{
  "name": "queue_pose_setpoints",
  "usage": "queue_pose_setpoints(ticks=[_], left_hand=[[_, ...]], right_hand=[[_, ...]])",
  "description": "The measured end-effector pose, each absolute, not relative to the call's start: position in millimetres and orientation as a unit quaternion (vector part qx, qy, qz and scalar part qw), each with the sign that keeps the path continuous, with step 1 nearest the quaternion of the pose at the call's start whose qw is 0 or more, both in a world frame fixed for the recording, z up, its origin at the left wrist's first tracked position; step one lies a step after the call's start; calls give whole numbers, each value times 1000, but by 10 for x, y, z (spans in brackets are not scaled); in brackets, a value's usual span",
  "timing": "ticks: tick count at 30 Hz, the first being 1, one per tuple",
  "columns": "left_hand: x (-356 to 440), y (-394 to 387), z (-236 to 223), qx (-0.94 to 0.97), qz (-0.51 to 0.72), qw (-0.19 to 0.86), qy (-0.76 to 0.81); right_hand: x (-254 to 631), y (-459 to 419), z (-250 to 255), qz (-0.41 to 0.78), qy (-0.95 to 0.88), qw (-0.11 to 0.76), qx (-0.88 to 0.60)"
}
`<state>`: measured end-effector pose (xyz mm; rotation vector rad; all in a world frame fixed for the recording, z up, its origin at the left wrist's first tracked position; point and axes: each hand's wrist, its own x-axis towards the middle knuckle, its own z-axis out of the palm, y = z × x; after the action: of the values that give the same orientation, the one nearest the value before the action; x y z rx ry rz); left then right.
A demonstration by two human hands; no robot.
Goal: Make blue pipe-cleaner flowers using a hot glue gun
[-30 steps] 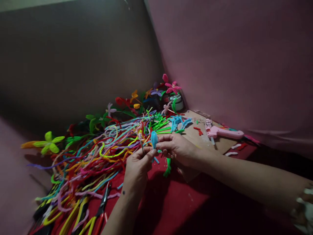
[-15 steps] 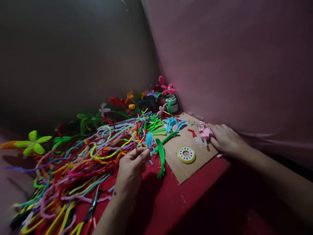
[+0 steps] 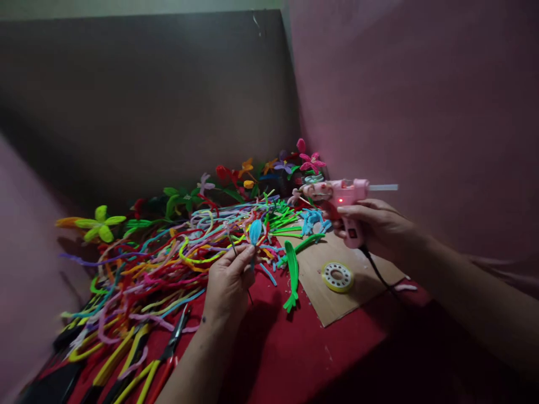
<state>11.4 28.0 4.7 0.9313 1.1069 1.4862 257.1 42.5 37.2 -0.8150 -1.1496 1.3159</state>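
Note:
My right hand is wrapped round the handle of a pink hot glue gun, raised above the board. Its nozzle points left, a clear glue stick juts from its back, and a small red light glows on its side. My left hand is closed in a pinch on a blue pipe-cleaner petal and a thin dark stem with a pale tip. Green pipe-cleaner leaves lie to the right of that hand, with blue pipe-cleaner pieces beyond them.
A yellow-rimmed tape roll lies on the wooden board. Many coloured pipe cleaners cover the red table at left. Pliers and cutters rest at the front left. Finished flowers stand along the back wall.
My right hand has lifted the glue gun off the board and turned it sideways, nozzle to the left. The left hand still pinches the petal and stem. The view has shifted somewhat.

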Motion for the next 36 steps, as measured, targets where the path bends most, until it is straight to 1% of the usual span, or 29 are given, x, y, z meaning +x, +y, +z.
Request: queue_pose_setpoints(ticks=[2, 5, 9, 13, 16, 23, 27, 31, 36], left_hand=[[68, 291, 70, 372, 644, 483, 461], [13, 318, 81, 352, 676, 459, 456], [-25, 357, 68, 322, 701, 447, 453], [-45, 394, 24, 321, 700, 447, 455], [-54, 418, -18, 329, 694, 448, 458], [-41, 430, -65, 338, 685, 438, 474], [-35, 430, -85, 353, 676, 428, 485], [-42, 432, -90, 368, 671, 423, 485], [-29, 418, -69, 372, 663, 420, 496]], right_hand=[[2335, 568, 453, 619, -478, 552, -290], [2050, 738, 464, 644, -491, 537, -233], [1899, 813, 289, 599, -546, 538, -233], [1957, 766, 78, 534, -651, 465, -276], [2008, 743, -15, 517, -679, 435, -286], [1988, 771, -118, 507, -684, 430, -300], [1975, 747, -104, 485, -707, 427, -287], [1962, 711, -76, 468, -720, 406, -313], [1957, 708, -92, 460, -717, 410, -327]])
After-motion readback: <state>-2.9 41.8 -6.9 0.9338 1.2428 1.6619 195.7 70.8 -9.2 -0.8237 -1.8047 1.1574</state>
